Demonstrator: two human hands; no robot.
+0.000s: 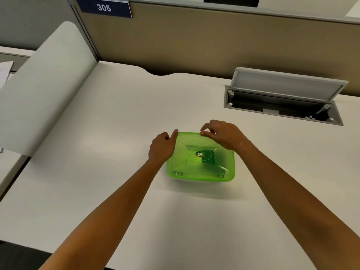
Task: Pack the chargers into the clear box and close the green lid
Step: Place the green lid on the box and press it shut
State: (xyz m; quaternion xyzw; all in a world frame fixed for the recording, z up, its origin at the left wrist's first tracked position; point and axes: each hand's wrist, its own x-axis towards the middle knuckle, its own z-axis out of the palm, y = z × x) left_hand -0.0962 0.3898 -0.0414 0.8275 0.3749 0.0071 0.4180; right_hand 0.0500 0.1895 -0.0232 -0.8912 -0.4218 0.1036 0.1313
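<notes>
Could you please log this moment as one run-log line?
green lid: on box | left hand: at far-left corner | right hand: at far edge | chargers: not visible

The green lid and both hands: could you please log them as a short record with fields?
lid: green lid lies flat over the box, on the white desk
left hand: at the lid's far left corner, thumb on the rim
right hand: fingertips on the lid's far edge
chargers: none visible
desk hatch: flap raised
</notes>
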